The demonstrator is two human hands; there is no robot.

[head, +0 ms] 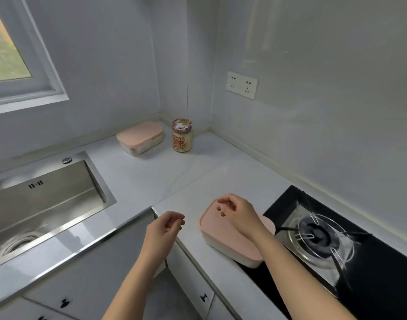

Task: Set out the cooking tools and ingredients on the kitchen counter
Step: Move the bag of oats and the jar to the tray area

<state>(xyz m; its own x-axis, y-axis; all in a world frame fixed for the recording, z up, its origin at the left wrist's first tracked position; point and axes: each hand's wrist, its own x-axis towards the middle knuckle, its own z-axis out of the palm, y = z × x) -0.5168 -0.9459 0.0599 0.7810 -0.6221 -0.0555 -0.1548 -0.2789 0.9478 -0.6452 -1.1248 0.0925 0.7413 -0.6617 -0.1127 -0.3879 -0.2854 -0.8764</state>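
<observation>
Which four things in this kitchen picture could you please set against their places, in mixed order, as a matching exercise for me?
Things:
1. jar
2. sink
3. gas burner
4. wall socket

Places:
A. mounted up above the counter
B. in the far corner, beside the far pink-lidded box
C. sunk into the counter, on the left
D. on the right, beside the near pink-lidded box

Pairs: 1-B, 2-C, 3-D, 4-A

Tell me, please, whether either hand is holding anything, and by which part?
Nothing is held. The left hand is loosely curled and empty; the right hand is loosely curled over the near pink lid without gripping it.
</observation>
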